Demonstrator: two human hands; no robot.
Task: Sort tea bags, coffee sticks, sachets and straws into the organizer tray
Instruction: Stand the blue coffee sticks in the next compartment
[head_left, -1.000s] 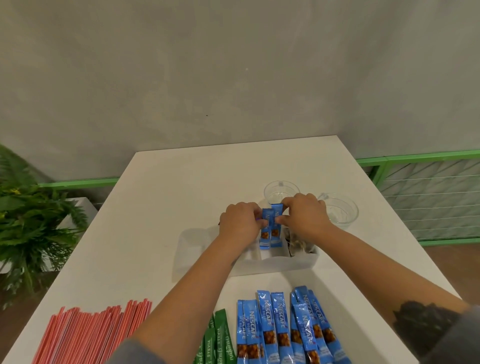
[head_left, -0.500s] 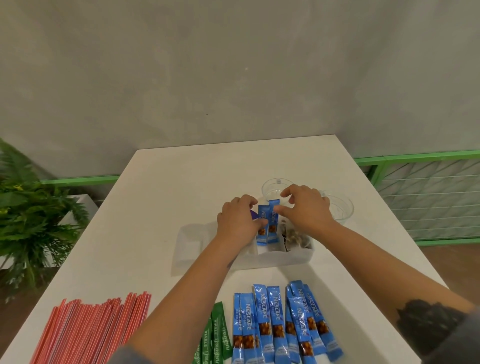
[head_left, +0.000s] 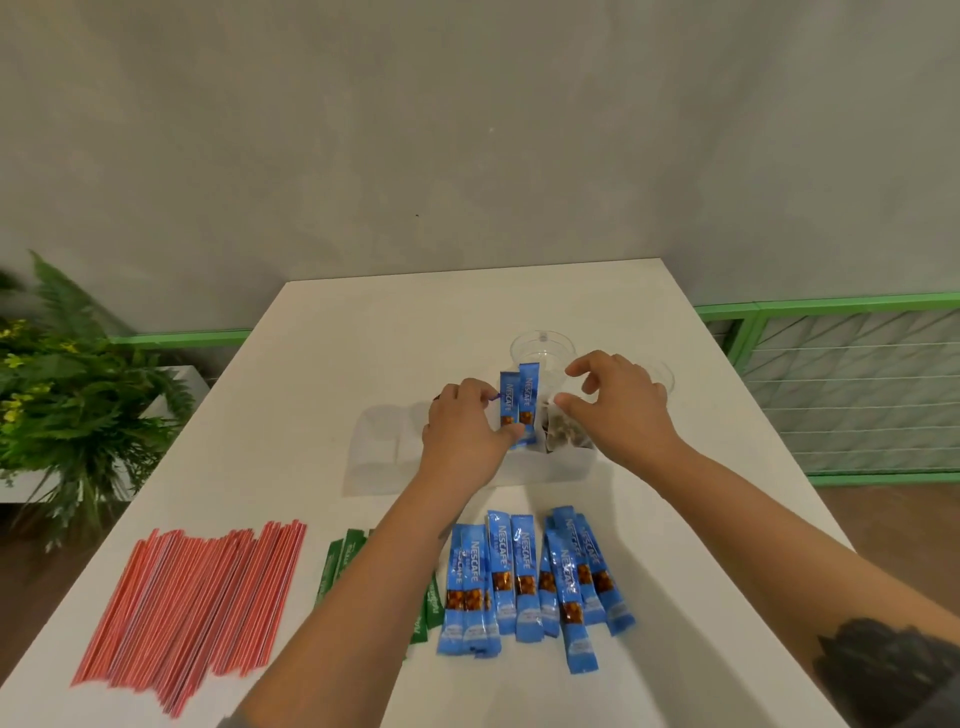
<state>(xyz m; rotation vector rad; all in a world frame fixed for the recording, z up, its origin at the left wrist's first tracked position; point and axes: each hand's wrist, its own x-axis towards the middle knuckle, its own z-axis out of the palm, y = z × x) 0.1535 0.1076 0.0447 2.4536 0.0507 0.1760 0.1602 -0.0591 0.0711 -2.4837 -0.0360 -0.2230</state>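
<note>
Two bare forearms reach into view from the bottom edge, each ending in an ungloved left hand (head_left: 465, 431) and right hand (head_left: 621, 402) with no rings or watch showing. A large dark tattoo (head_left: 878, 670) covers the right forearm near the elbow. Grey fabric sleeve edges (head_left: 935, 714) show at the lower corners, pushed up past both elbows.

Both hands forward: left (head_left: 464, 427) curled; right (head_left: 618, 402) loosely spread

Grey wall (head_left: 467, 130), green railing (head_left: 831, 306) (fern (head_left: 67, 405) at left).
</note>
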